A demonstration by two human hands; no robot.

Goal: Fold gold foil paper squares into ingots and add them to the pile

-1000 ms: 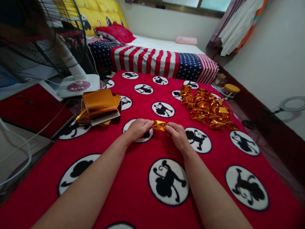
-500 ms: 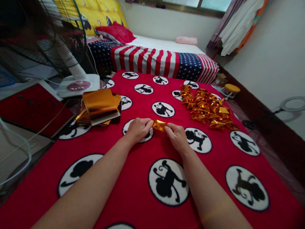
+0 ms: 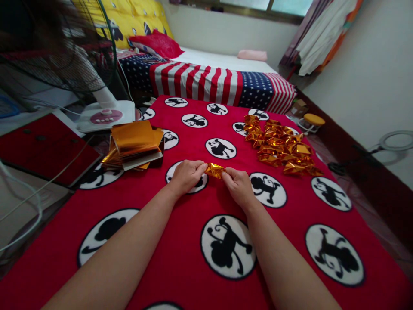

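A small folded piece of shiny gold foil paper point(image 3: 215, 170) stretches between my two hands, above the red cloth point(image 3: 171, 245) with its black-and-white round prints. My left hand point(image 3: 188, 175) pinches its left end between thumb and fingers. On the opposite end, my right hand point(image 3: 238, 183) has a matching pinch. Loose gold foil sheets point(image 3: 134, 140) lie in an uneven stack to the left of my hands. Several folded gold paper pieces point(image 3: 279, 144) sit in rows on the cloth at the right.
A fan with a white base point(image 3: 111, 114) stands at the left, beside a dark red panel point(image 3: 48, 146) and white cables. Beyond the cloth is a bed with a striped, starred cover point(image 3: 200, 82). A yellow-topped stool point(image 3: 314, 119) stands by the right wall.
Almost nothing differs. The folded foil paper has tilted very slightly in my fingers, and both hands keep their hold in the same place.
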